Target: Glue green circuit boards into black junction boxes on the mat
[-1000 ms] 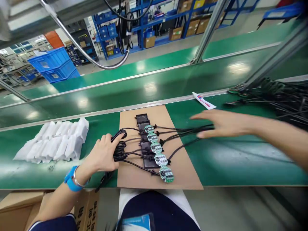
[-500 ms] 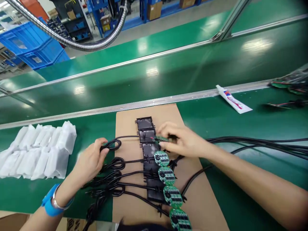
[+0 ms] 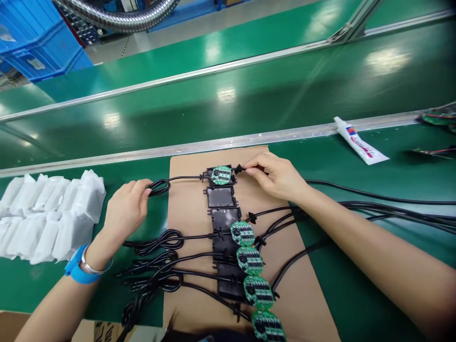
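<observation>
A brown cardboard sheet point(image 3: 188, 209) lies on the green bench. A column of black housings point(image 3: 221, 196) runs down its middle. A round green circuit board point(image 3: 221, 175) sits on the top housing, and several more green boards point(image 3: 250, 260) lie lower down beside the column. My left hand point(image 3: 126, 209) pinches a looped black cable point(image 3: 159, 186) left of the top housing. My right hand point(image 3: 278, 175) pinches the black cable's strain relief point(image 3: 238, 168) right of that top board. More black cables point(image 3: 374, 211) trail off to the right under my forearm.
A pile of white foam bags point(image 3: 50, 213) lies at the left. A white tube point(image 3: 359, 142) rests by the metal rail at the right. Coiled black cables point(image 3: 153, 266) lie at the sheet's left edge. A green conveyor belt point(image 3: 228, 109) runs behind.
My right hand came back from the cable pile at the right and carried one green board up to the top housing. My left hand moved up with the cable loop. The view tilted down.
</observation>
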The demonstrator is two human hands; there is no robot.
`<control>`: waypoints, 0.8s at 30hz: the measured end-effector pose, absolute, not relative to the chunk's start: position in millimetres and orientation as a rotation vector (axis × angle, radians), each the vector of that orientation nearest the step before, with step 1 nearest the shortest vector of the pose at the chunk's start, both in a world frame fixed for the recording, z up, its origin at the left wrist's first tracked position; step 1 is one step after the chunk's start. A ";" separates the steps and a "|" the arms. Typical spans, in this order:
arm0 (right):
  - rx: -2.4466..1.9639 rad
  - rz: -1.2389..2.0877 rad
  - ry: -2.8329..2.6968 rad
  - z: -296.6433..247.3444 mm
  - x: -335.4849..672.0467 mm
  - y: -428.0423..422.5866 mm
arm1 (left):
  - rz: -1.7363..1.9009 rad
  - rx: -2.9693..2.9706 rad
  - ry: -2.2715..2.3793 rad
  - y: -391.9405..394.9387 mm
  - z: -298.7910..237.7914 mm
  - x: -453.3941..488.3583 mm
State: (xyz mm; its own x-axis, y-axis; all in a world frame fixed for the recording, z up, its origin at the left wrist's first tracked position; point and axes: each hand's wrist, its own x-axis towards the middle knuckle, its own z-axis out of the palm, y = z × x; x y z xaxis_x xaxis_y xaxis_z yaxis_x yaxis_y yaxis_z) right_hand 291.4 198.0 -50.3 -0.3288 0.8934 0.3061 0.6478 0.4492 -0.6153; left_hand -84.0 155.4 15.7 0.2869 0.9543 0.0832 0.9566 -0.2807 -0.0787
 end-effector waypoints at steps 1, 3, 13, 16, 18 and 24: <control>-1.288 0.498 -2.098 -52.1 293.0 198.6 | -0.016 -2.424 -1.787 155.3 15.0 -83.0; -1.286 0.450 -2.151 -56.7 295.6 201.2 | 0.106 -2.440 -1.734 157.4 11.4 -80.9; -0.975 0.624 -2.379 -25.0 277.6 132.0 | -0.064 -3.122 -1.584 115.0 24.7 -48.1; -0.936 0.755 -2.395 -23.0 270.1 110.7 | 0.087 -3.243 -1.550 99.7 20.9 -35.6; -0.882 0.773 -2.348 -23.3 269.6 106.2 | 0.054 -3.232 -1.554 98.5 18.1 -33.9; -1.016 0.941 -2.158 -18.1 282.7 127.8 | -0.264 -3.009 -1.646 126.2 22.0 -42.4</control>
